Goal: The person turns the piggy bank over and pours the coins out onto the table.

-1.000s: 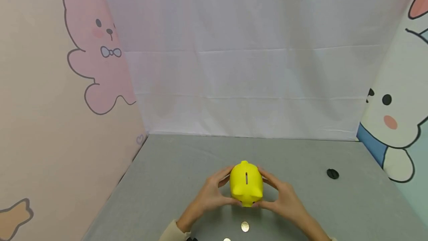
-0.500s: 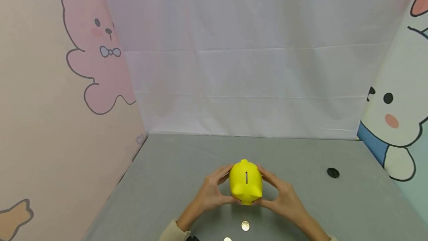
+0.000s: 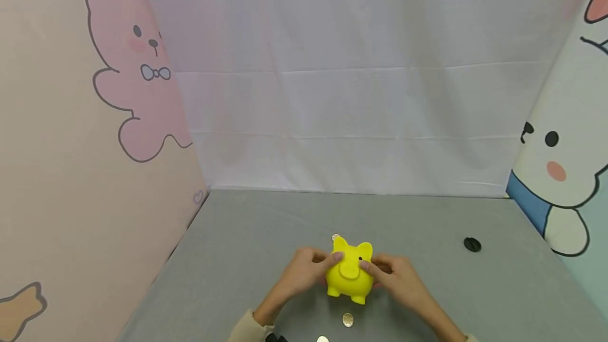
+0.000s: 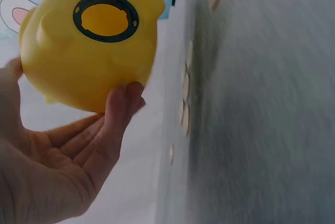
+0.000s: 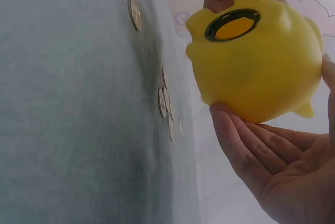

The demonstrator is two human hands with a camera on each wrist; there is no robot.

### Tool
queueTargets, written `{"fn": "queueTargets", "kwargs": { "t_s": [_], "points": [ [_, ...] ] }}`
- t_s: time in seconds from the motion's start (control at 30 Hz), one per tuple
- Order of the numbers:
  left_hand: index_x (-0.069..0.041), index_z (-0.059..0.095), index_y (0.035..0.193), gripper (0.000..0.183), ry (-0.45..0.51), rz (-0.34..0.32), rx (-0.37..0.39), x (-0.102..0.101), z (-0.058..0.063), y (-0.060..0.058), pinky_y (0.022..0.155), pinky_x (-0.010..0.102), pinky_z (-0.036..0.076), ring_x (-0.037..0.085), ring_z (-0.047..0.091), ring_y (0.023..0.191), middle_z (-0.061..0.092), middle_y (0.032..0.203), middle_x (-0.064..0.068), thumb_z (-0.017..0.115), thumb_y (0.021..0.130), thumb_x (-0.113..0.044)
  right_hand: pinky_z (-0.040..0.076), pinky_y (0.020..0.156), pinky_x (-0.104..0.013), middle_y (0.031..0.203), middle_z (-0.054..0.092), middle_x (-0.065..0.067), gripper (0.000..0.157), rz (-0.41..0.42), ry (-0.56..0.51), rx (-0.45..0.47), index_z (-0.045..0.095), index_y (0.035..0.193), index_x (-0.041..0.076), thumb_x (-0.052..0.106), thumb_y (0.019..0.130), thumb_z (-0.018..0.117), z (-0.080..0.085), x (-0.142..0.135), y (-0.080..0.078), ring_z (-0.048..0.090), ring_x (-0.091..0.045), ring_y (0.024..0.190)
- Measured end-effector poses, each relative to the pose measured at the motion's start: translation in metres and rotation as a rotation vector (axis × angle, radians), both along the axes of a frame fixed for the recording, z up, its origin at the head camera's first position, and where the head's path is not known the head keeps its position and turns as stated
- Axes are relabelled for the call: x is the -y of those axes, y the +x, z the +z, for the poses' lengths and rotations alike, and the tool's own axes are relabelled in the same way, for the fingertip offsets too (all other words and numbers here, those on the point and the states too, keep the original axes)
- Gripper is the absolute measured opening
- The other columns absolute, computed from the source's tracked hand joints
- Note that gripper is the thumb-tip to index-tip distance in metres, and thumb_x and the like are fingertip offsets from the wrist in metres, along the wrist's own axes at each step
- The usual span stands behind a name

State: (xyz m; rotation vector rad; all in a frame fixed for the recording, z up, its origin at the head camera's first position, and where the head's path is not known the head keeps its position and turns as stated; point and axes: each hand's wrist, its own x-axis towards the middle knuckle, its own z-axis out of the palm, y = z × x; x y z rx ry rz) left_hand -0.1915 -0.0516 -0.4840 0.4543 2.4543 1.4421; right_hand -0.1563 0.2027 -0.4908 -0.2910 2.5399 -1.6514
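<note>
A yellow piggy bank point(image 3: 350, 284) is held between both hands above the grey table. Its snout and feet face me in the head view, and it is tilted back. My left hand point(image 3: 304, 272) grips one side with the thumb by an eye; my right hand point(image 3: 401, 281) grips the other side, thumb near the snout. Both wrist views show its underside, where a black ring point(image 4: 107, 39) surrounds an uncovered round hole. Gold coins lie on the table below: one coin point(image 3: 348, 320) in front, another coin point(image 3: 335, 237) behind an ear, and several coins point(image 5: 163, 102) clustered beneath.
On the right of the grey table point(image 3: 256, 226) lies a black round plug point(image 3: 472, 245). A white cloth point(image 3: 342, 94) hangs along the back. Another coin point(image 3: 322, 339) sits at the bottom edge of the head view. Walls with cartoon animals flank the table.
The piggy bank has been tipped back, so its face and feet show where its top slot showed before. Both hands turned with it. A coin has come into sight behind it.
</note>
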Motion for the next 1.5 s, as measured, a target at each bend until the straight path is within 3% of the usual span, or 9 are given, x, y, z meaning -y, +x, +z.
{"fn": "queueTargets", "kwargs": {
  "t_s": [0.23,0.4,0.6,0.7,0.9,1.0,1.3,1.4,1.5],
  "points": [
    [-0.008,0.082,0.087,0.062,0.03,0.028,0.088,-0.004,0.002,0.0,0.056,0.044,0.061,0.036,0.074,0.061,0.076,0.069,0.003,0.062,0.097,-0.066,0.064,0.065,-0.033,0.093,0.078,-0.007,0.047,-0.033,0.004,0.087,0.078,0.106,0.002,0.046,0.104,0.063,0.004,0.001,-0.002,0.072,-0.019,0.071],
    [-0.011,0.078,0.121,0.051,0.051,-0.057,0.034,0.003,0.001,-0.001,0.073,0.033,0.065,0.016,0.077,0.082,0.082,0.105,0.004,0.077,0.093,-0.052,0.066,0.079,-0.032,0.118,0.077,-0.016,0.053,0.01,0.033,0.025,0.07,0.127,0.0,0.042,0.096,0.076,0.005,-0.004,0.0,0.076,-0.022,0.096],
    [-0.014,0.06,0.147,0.082,0.103,-0.141,-0.026,0.01,-0.001,0.001,0.097,0.027,0.062,0.016,0.07,0.117,0.066,0.144,0.007,0.097,0.076,-0.029,0.064,0.095,-0.041,0.138,0.069,-0.022,0.079,0.113,0.052,-0.209,0.059,0.143,-0.001,0.038,0.082,0.091,-0.002,-0.01,0.002,0.073,-0.033,0.117],
    [-0.017,0.055,0.152,0.091,0.122,-0.157,-0.117,0.01,-0.004,0.004,0.106,0.03,0.058,0.021,0.064,0.13,0.06,0.148,0.005,0.099,0.073,-0.026,0.064,0.096,-0.038,0.142,0.068,-0.018,0.088,0.107,0.082,-0.334,0.058,0.147,0.004,0.041,0.076,0.094,-0.005,-0.009,0.004,0.073,-0.029,0.119],
    [-0.017,0.045,0.157,0.103,0.158,-0.177,-0.464,0.009,-0.009,0.003,0.113,0.034,0.053,0.031,0.055,0.143,0.052,0.155,0.007,0.099,0.07,-0.024,0.065,0.094,-0.038,0.144,0.067,-0.015,0.106,0.027,0.19,-0.71,0.052,0.154,0.008,0.022,0.061,0.102,-0.007,-0.006,0.005,0.075,-0.028,0.115],
    [-0.016,0.046,0.157,0.104,0.15,-0.173,-0.521,0.008,-0.011,0.002,0.112,0.031,0.053,0.03,0.057,0.142,0.053,0.154,0.006,0.1,0.068,-0.023,0.065,0.091,-0.037,0.141,0.07,-0.015,0.109,0.005,0.214,-0.763,0.054,0.153,0.008,0.016,0.056,0.104,-0.008,-0.005,0.004,0.076,-0.028,0.111],
    [-0.012,0.045,0.157,0.104,0.145,-0.182,-0.538,0.009,-0.014,0.001,0.11,0.034,0.055,0.032,0.059,0.14,0.053,0.154,0.011,0.099,0.069,-0.024,0.065,0.091,-0.044,0.143,0.068,-0.014,0.107,-0.008,0.226,-0.708,0.053,0.154,0.011,0.022,0.06,0.103,-0.012,-0.004,0.005,0.075,-0.03,0.113],
    [-0.012,0.051,0.154,0.088,0.104,-0.165,-0.428,0.01,-0.011,0.001,0.103,0.031,0.06,0.021,0.067,0.127,0.061,0.146,0.008,0.094,0.08,-0.031,0.065,0.09,-0.043,0.139,0.071,-0.011,0.089,-0.009,0.186,-0.568,0.06,0.147,0.01,0.03,0.07,0.099,-0.008,-0.003,0.005,0.076,-0.025,0.11],
    [-0.013,0.067,0.139,0.056,0.046,-0.134,-0.21,0.009,-0.008,0.001,0.085,0.027,0.064,0.01,0.073,0.1,0.075,0.126,0.003,0.08,0.093,-0.043,0.066,0.085,-0.034,0.124,0.078,-0.007,0.057,-0.021,0.138,-0.327,0.071,0.131,0.009,0.04,0.085,0.087,-0.002,-0.001,0.005,0.077,-0.015,0.1]
  ]
}}
